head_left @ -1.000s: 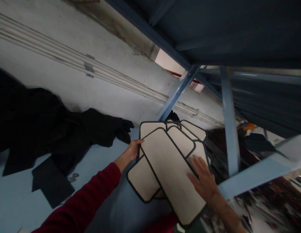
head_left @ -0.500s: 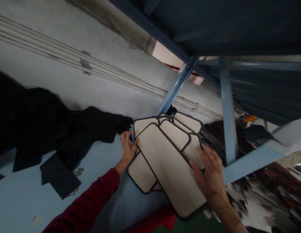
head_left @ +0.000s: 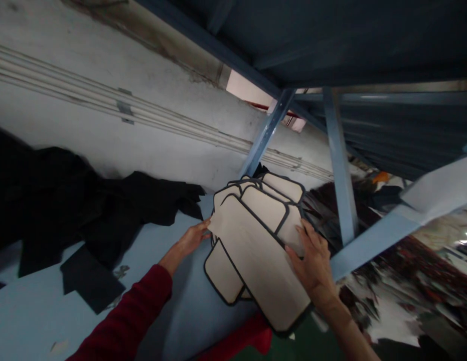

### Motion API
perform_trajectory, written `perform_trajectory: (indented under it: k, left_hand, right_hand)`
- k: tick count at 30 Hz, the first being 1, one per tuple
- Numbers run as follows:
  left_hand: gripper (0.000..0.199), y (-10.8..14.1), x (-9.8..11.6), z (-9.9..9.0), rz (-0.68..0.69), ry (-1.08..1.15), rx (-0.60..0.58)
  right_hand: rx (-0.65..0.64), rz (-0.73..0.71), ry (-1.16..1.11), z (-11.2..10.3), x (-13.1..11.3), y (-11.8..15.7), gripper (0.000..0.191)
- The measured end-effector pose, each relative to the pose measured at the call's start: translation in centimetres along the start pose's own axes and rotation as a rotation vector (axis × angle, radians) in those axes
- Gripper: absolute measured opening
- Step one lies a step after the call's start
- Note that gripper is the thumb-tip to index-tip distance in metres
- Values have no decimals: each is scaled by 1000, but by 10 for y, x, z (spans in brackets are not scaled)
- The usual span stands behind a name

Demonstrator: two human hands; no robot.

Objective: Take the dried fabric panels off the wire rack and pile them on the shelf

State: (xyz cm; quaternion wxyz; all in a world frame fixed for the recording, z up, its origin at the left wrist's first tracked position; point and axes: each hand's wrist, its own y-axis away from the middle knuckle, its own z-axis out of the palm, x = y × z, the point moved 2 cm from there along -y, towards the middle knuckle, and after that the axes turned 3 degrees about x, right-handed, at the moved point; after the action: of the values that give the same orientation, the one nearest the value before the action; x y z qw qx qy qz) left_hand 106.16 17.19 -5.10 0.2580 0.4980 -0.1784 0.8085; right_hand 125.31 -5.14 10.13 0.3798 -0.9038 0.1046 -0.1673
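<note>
Several cream panels with dark edging lie overlapping in a loose pile on a light blue surface (head_left: 150, 301). The long top panel (head_left: 256, 255) slants from upper left to lower right. My left hand (head_left: 193, 236) pinches a pale edge at the pile's left side, its fingertips partly hidden. My right hand (head_left: 312, 258) rests on the right side of the pile, thumb and fingers spread, touching the panels beside the long one.
Black fabric pieces (head_left: 105, 210) are heaped along the wall at the left. A blue metal post (head_left: 340, 165) and slanted beam (head_left: 372, 245) stand right of the pile. Red cloth (head_left: 241, 338) hangs at the lower middle, and a dark shelf (head_left: 368, 45) is overhead.
My left hand has changed from spread fingers on the pile's left edge to a pinch there, lifting a pale corner. My right hand has shifted slightly left, along with the view.
</note>
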Motion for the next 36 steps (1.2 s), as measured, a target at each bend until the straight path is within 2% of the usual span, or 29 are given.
perform_trajectory:
  k: [3,7,10,12,14,18,22,25,30,33,36]
  left_hand:
    - [45,2,3,-3,-32,105,-6]
    - [46,-3,0,2,-11,167,153]
    - [44,-4,-1,10,16,174,271]
    - [42,-2,0,14,32,177,309]
    - [39,-2,2,15,44,182,324]
    - [32,-9,3,8,63,179,332]
    - [39,-23,-3,-6,79,182,386]
    - [35,-32,-7,-15,37,203,302]
    - [20,-45,-9,-24,-114,260,-39]
    - [29,-50,-13,-31,-150,281,-199]
    - [43,-51,-23,-37,-138,294,-268]
  right_hand:
    - [-1,5,24,1,0,1,42]
    - [43,-26,143,-5,-10,2,36]
    - [128,-175,156,-11,-24,2,29]
    - [123,-291,105,-10,-29,4,33]
    - [83,-358,77,-4,-25,8,38]
    - [47,-376,179,10,-3,17,31]
    - [72,-418,199,19,10,24,33]
    - [112,-377,92,22,13,23,40]
    - [101,-169,-117,25,20,20,46]
    - [11,-18,-236,25,20,18,49]
    - [-65,133,-323,23,16,15,46]
